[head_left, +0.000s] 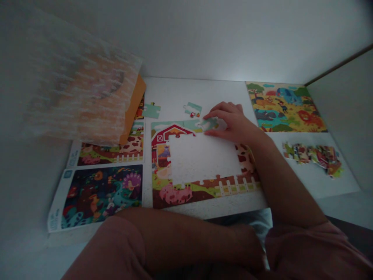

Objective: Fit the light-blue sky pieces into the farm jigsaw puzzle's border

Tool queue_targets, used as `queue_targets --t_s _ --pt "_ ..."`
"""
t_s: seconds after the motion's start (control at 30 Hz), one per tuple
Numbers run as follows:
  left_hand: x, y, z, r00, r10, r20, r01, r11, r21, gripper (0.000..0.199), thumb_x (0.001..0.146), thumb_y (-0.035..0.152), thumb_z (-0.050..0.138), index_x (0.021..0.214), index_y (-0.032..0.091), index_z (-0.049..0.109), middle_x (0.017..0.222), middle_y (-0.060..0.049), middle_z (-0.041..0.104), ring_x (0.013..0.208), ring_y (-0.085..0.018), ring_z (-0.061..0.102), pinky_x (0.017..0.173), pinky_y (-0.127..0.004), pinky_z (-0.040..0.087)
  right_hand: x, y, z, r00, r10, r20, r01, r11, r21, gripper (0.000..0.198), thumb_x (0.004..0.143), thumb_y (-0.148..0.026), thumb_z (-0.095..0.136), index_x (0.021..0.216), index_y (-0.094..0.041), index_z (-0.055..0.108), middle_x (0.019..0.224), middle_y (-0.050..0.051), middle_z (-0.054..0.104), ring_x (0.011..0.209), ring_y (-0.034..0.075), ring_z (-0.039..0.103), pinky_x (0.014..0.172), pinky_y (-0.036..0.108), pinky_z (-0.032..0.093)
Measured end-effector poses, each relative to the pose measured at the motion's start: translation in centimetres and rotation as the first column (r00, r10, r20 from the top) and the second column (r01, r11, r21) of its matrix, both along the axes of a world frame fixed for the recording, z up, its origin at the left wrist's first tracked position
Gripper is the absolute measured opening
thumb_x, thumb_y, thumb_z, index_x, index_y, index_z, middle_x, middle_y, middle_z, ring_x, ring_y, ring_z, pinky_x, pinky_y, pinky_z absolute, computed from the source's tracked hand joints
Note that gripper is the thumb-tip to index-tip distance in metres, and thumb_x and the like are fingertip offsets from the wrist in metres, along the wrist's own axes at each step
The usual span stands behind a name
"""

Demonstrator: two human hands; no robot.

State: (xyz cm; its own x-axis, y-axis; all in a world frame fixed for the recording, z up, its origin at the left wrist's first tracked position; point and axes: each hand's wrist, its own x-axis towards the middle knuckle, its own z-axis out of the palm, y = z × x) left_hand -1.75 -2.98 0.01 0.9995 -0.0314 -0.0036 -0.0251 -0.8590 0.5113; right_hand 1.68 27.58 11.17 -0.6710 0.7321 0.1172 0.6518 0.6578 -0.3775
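Note:
My right hand (229, 120) reaches in from the right, thumb and index finger on opposite edges of a pale blue-green puzzle piece (209, 124). That piece lies at the top edge of a farm jigsaw puzzle (177, 195), beside the red barn roof. The jigsaw is a ring of joined border pieces with white surface showing in its middle. Above it are two loose sky pieces: one with a small red tractor (192, 109), and a plainer piece (152, 111). My left hand (250, 249) is low in front of me at the end of my crossed forearm; its fingers are dark and mostly hidden.
On the left are printed picture sheets (101, 196) and an orange box in bubble wrap (87, 89) over them. An assembled animal puzzle (287, 107) lies at the back right, with a heap of loose pieces (314, 155) in front. White walls (198, 39) enclose the surface.

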Motion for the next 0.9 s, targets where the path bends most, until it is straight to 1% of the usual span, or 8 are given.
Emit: queue_targets --t_s 0.07,0.13,0.3,0.4,0.53,0.6,0.7,0.9 --pt "-0.4 0.1 0.0 0.985 -0.157 0.067 0.165 0.978 -0.130 0.038 0.108 0.024 0.076 0.080 0.041 0.096 0.123 -0.001 0.101 0.094 -0.019 0.092 0.054 -0.030 0.039 1.0 0.5 0.1 1.000 0.003 0.009 -0.003 1.000 -0.007 0.038 0.120 -0.066 0.083 0.148 -0.042 0.092 0.153 0.016 0.085 0.145 0.051 0.076 0.127 0.078 0.056" --pt "-0.5 0.1 -0.1 0.981 -0.173 0.084 0.186 0.965 -0.184 0.047 0.108 0.017 0.074 0.065 0.033 0.084 0.114 -0.005 0.100 0.101 -0.022 0.094 0.060 -0.035 0.048 1.7 0.8 0.2 1.000 -0.025 0.018 0.025 1.000 0.003 0.039 0.120 -0.067 0.082 0.150 -0.044 0.091 0.154 0.016 0.085 0.145 0.052 0.076 0.127 0.081 0.056" --pt "-0.5 -0.1 0.3 0.991 -0.127 0.041 0.132 0.969 -0.210 0.060 0.104 0.018 0.076 0.048 0.029 0.059 0.097 -0.004 0.095 0.099 -0.024 0.094 0.066 -0.040 0.056 0.1 -0.2 0.4 0.999 -0.037 0.008 0.037 0.999 0.020 0.050 0.122 -0.060 0.080 0.169 -0.045 0.085 0.163 0.016 0.083 0.147 0.053 0.076 0.129 0.081 0.055" --pt "-0.5 0.7 1.0 0.992 -0.119 -0.029 0.105 0.947 -0.302 0.059 0.101 0.026 0.069 0.044 0.029 0.054 0.083 0.001 0.085 0.097 -0.024 0.091 0.064 -0.036 0.053 -2.3 -1.4 0.1 0.997 0.071 0.015 -0.071 0.997 0.004 0.052 0.125 -0.053 0.077 0.177 -0.047 0.082 0.174 0.012 0.082 0.154 0.050 0.073 0.132 0.077 0.053" --pt "-0.5 1.6 1.2 0.988 -0.145 -0.057 0.105 0.889 -0.446 0.048 0.090 0.034 0.059 0.043 0.029 0.056 0.077 0.002 0.077 0.105 -0.026 0.091 0.063 -0.034 0.048 -4.0 -2.3 -0.3 0.993 0.109 0.038 -0.108 0.994 -0.019 0.043 0.127 -0.055 0.079 0.169 -0.055 0.089 0.181 0.004 0.081 0.160 0.048 0.067 0.135 0.075 0.049" --pt "-0.5 1.4 0.7 0.991 -0.127 -0.032 0.100 0.894 -0.437 0.047 0.089 0.037 0.059 0.043 0.028 0.059 0.082 0.000 0.081 0.108 -0.027 0.091 0.062 -0.034 0.043 -4.0 -2.3 -0.2 0.996 0.083 0.044 -0.083 0.996 -0.019 0.042 0.125 -0.059 0.081 0.166 -0.055 0.090 0.177 0.004 0.084 0.158 0.048 0.066 0.135 0.076 0.049" --pt "-0.4 0.3 -0.2 0.995 -0.070 0.069 0.089 0.937 -0.338 0.049 0.099 0.035 0.060 0.051 0.030 0.072 0.099 -0.002 0.093 0.115 -0.027 0.093 0.062 -0.033 0.039 -3.8 -2.1 0.1 0.997 0.068 0.034 -0.068 0.997 -0.025 0.045 0.124 -0.064 0.082 0.167 -0.054 0.090 0.170 0.007 0.086 0.157 0.049 0.065 0.134 0.078 0.050" --pt "-0.1 -0.9 -0.3 0.988 -0.153 -0.007 0.150 0.976 -0.159 0.041 0.113 0.016 0.069 0.079 0.032 0.087 0.121 -0.003 0.101 0.118 -0.022 0.095 0.072 -0.039 0.054 -3.8 -2.2 -0.2 0.995 0.096 0.023 -0.095 0.995 -0.033 0.041 0.125 -0.064 0.081 0.164 -0.054 0.093 0.173 0.007 0.083 0.158 0.049 0.066 0.134 0.077 0.050"
